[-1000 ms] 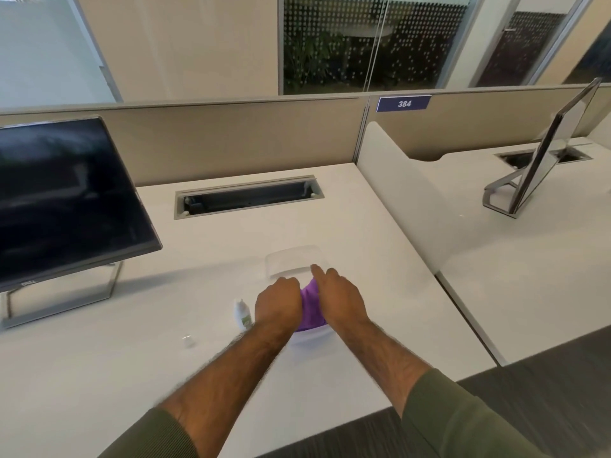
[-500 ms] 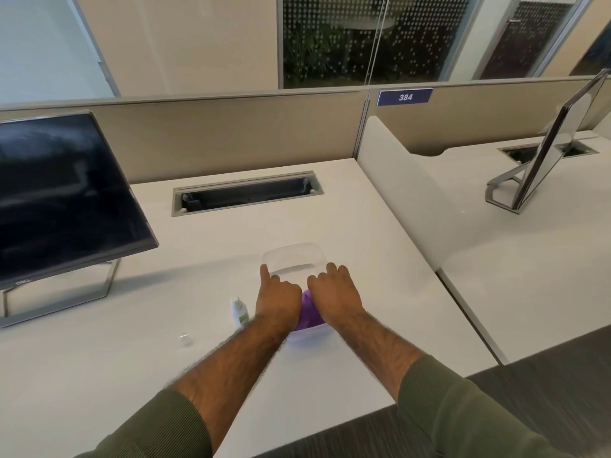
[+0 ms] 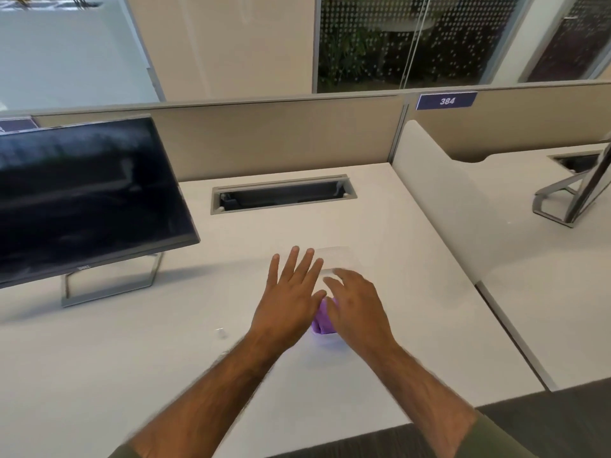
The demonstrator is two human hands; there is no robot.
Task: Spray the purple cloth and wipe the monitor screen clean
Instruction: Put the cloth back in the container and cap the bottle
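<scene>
A bunched purple cloth (image 3: 323, 320) lies in a clear plastic container (image 3: 330, 345) on the white desk, mostly covered by my hands. My left hand (image 3: 289, 299) hovers over it with fingers spread flat and holds nothing. My right hand (image 3: 355, 305) reaches forward above the cloth, fingers apart, its tips at the near edge of a clear lid (image 3: 340, 259). The dark monitor (image 3: 82, 200) stands tilted at the left on a metal frame stand. The spray bottle is hidden behind my left hand.
A small clear cap (image 3: 221, 332) lies left of my left wrist. A cable slot (image 3: 282, 193) is sunk in the desk behind. A white divider (image 3: 436, 206) bounds the desk on the right, with another monitor stand (image 3: 562, 200) beyond it.
Both hands have opened and lifted off the cloth, fingers now spread. The view has shifted right, so the monitor shows more and the spray bottle is covered.
</scene>
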